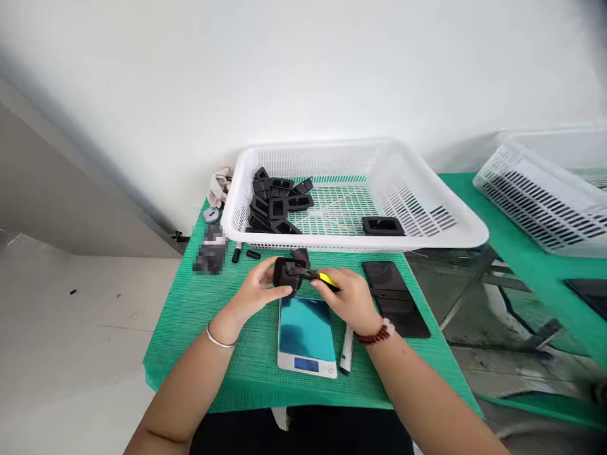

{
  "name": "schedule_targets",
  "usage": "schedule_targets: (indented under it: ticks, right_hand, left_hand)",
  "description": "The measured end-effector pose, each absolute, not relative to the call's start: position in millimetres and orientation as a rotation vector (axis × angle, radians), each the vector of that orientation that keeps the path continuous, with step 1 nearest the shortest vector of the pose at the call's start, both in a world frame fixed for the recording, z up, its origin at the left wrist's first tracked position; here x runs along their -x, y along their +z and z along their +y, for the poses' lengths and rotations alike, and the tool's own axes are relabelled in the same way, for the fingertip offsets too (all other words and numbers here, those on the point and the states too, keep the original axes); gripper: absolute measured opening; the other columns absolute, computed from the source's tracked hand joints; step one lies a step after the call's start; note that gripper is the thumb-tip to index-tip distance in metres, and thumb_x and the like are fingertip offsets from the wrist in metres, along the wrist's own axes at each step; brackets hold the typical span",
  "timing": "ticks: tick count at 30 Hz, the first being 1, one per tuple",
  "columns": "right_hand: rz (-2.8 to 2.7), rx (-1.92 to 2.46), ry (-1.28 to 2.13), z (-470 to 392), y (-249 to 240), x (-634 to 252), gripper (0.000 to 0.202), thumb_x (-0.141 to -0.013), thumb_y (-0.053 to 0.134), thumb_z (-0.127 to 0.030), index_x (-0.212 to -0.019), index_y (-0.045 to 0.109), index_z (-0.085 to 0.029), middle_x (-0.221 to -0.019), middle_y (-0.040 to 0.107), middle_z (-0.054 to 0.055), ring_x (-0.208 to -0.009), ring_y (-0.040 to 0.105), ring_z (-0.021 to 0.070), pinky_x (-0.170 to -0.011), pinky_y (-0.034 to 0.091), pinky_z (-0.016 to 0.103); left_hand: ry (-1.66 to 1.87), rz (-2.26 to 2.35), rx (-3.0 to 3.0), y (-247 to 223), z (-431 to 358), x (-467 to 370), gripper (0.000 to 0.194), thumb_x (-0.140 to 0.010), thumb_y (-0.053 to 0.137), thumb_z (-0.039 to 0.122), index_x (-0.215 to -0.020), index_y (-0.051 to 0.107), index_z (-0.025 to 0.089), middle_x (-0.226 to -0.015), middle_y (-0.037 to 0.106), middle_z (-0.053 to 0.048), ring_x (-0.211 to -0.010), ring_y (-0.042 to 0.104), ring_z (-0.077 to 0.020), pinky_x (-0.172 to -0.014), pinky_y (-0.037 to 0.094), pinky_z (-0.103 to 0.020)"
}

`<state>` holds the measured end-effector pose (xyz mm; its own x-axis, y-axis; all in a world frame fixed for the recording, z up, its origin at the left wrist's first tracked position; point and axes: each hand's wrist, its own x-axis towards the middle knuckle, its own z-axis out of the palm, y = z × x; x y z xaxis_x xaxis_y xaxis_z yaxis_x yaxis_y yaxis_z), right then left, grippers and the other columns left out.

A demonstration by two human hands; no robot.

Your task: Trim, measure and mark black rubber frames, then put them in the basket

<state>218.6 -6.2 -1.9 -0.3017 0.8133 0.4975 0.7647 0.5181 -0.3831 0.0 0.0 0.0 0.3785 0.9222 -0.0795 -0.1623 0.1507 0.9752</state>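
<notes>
My left hand (258, 289) grips a small black molded part (283, 273) between thumb and fingers, above the far end of a digital scale (307, 335). In my right hand (349, 297) is a yellow and black utility knife (327, 279), closed in the fingers. Its blade end lies against the face of the black part; whether it is cutting in cannot be made out. Just behind the hands another dark piece (300, 255) rests on the green mesh cloth, partly hidden. A white marker (347, 351) lies beside the scale, under my right wrist.
A white plastic basket (439, 237) stands behind, with several black frame-like parts (278, 207) at its left and one (382, 225) at its right. A black flat tray-like object (396, 300) lies right. A second basket (545, 208) stands on another table. Gloves (219, 188) lie far left.
</notes>
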Motion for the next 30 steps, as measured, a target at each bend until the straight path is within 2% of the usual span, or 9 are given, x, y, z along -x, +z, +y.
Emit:
schedule_targets:
  ticks: [12, 23, 30]
  right_hand:
    - [-2.024, 1.336, 0.179, -4.9, -1.3, -220.9, 0.040, -0.092, 0.043, -0.048, -0.081, 0.066, -0.017, -0.059, 0.061, 0.004, -0.054, 0.052, 0.0142, -0.051, 0.033, 0.025]
    - [-2.081, 1.223, 0.085, -6.6, 2.9, -218.7, 0.042, -0.092, 0.043, -0.049, -0.080, 0.066, -0.016, -0.056, 0.060, 0.004, -0.051, 0.050, 0.0137, -0.052, 0.035, 0.025]
    - [-1.992, 1.286, 0.120, -4.3, 0.9, -221.7, 0.039, -0.092, 0.043, -0.046, -0.080, 0.065, -0.016, -0.058, 0.061, 0.004, -0.053, 0.053, 0.0139, -0.050, 0.035, 0.025]
  left_hand:
    - [0.931, 0.795, -1.256, 3.8, 0.6, 0.2, 0.052, -0.067, 0.078, 0.024, -0.115, 0.059, 0.024, -0.102, 0.068, -0.005, -0.096, 0.062, -0.0222, -0.085, 0.046, -0.035]
    - [0.921, 0.789, -1.294, 7.9, 0.1, 0.4, 0.051, -0.069, 0.077, 0.025, -0.116, 0.058, 0.024, -0.102, 0.068, -0.006, -0.094, 0.062, -0.0218, -0.084, 0.046, -0.035]
    - [0.889, 0.820, -1.352, 8.1, -0.5, 0.4, 0.053, -0.069, 0.076, 0.026, -0.118, 0.057, 0.023, -0.108, 0.066, -0.007, -0.102, 0.060, -0.0243, -0.088, 0.045, -0.038]
